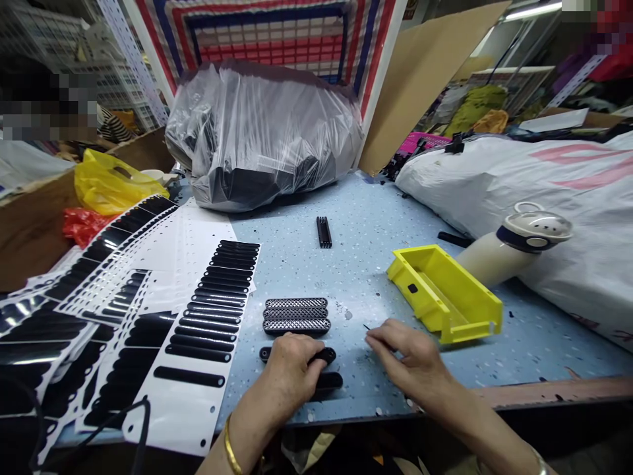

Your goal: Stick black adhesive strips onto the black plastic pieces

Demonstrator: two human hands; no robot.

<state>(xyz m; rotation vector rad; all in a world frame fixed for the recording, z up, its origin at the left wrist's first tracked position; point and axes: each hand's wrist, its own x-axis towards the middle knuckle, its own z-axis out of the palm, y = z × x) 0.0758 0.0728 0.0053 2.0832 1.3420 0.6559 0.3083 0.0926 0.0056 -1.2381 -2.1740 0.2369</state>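
My left hand (291, 369), wearing a gold bracelet, is closed over a long black bar (324, 355) with round-holed ends, on the blue tabletop. Its fingers hide the middle of the bar. A second black bar (330, 380) lies just nearer to me, partly behind the hand. My right hand (413, 359) is held to the right, thumb and forefinger pinched on a tiny thin dark piece (366, 326); what it is cannot be made out. Beyond my left hand, several mesh-patterned bars (297, 315) lie side by side.
White sheets of black strip stickers (212, 290) cover the left. A yellow bin (448, 290) stands at right, beside a pale bottle (509, 244) and a white sack (568, 185). Farther back are a small black stack (324, 232) and a plastic-wrapped bundle (267, 132).
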